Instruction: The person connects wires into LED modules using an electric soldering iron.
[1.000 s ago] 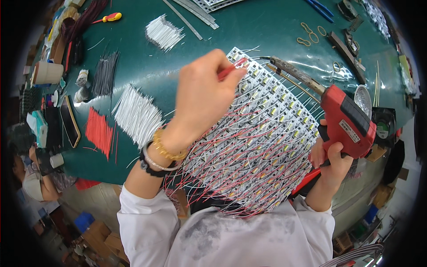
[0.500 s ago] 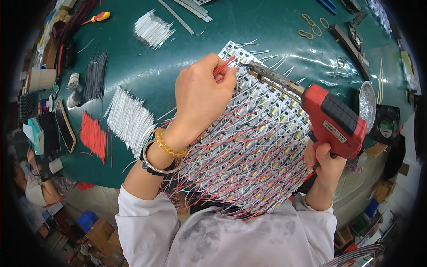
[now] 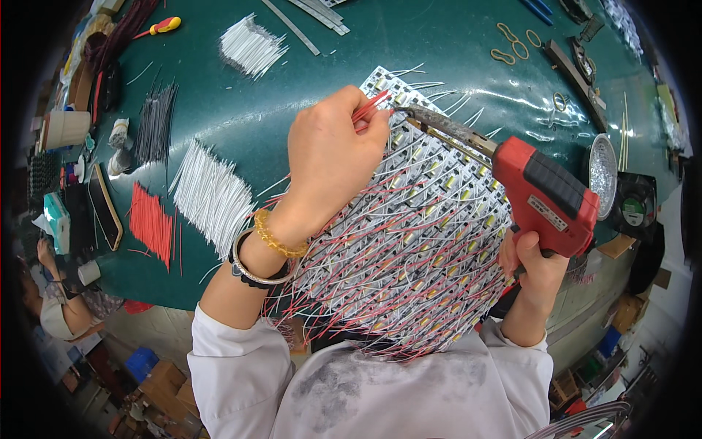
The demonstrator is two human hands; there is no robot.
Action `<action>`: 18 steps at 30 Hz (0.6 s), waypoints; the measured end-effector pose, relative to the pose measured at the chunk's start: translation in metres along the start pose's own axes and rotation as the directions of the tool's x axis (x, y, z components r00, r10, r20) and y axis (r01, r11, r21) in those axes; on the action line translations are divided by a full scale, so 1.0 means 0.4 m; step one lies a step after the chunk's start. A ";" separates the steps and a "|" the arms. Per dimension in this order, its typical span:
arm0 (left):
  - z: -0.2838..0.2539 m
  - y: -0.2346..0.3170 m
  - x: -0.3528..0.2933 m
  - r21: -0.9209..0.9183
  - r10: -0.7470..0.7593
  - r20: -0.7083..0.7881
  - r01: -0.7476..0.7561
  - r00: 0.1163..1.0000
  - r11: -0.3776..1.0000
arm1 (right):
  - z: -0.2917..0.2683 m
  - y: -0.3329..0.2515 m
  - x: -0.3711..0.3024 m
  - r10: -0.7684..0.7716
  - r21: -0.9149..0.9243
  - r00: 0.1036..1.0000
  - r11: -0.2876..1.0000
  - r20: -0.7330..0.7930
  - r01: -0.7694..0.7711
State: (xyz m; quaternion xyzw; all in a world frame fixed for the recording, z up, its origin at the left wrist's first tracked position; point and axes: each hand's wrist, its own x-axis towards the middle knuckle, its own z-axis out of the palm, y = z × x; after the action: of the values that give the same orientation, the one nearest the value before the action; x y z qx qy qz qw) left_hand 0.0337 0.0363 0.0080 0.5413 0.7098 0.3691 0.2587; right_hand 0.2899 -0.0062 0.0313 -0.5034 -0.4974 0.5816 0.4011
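Observation:
My left hand [image 3: 330, 157] is closed in a pinch around several short red wires [image 3: 371, 107], held over the far corner of a panel of small white circuit boards [image 3: 378, 77]. White and red wires stick out from many of the boards and trail toward me. My right hand [image 3: 537, 272] grips the handle of a red and black soldering gun [image 3: 547, 192]. Its thin tip comes in from the right, close beside the wire ends at my left fingertips. Whether the tip touches a wire or a board is too small to tell.
On the green table [image 3: 219, 117], left of the panel, lie piles of white wires [image 3: 213, 194], red wires [image 3: 151, 225] and dark wires [image 3: 156, 123]. Another white pile [image 3: 252, 47] and a screwdriver [image 3: 164, 26] lie farther back. A metal bowl [image 3: 602, 175] stands right of the gun.
The soldering gun has shifted very slightly left, with its tip still near the pinched wires. My left hand has barely moved. At the far left, another person's arm has moved a little.

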 end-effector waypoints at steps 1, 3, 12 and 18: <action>0.001 0.000 -0.001 0.007 0.008 -0.004 -0.008 1.000 1.000 | 0.001 -0.001 0.000 -0.002 -0.012 1.000 1.000 0.000 0.002; 0.000 0.001 -0.001 0.013 0.016 -0.008 -0.016 1.000 1.000 | 0.003 -0.002 0.003 -0.019 -0.031 1.000 0.999 0.015 0.019; 0.000 0.004 0.003 0.021 0.009 0.010 -0.009 1.000 1.000 | -0.006 -0.010 -0.001 -0.049 0.039 0.999 0.998 0.005 0.049; -0.019 0.004 -0.002 0.055 0.045 -0.005 -0.045 0.999 0.997 | -0.002 -0.011 -0.006 -0.030 0.048 1.000 0.998 -0.004 0.030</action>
State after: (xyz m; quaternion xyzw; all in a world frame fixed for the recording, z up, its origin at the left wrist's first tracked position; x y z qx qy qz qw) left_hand 0.0289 0.0340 0.0136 0.5628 0.7082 0.3568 0.2332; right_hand 0.2907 -0.0075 0.0361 -0.4873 -0.4900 0.5865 0.4226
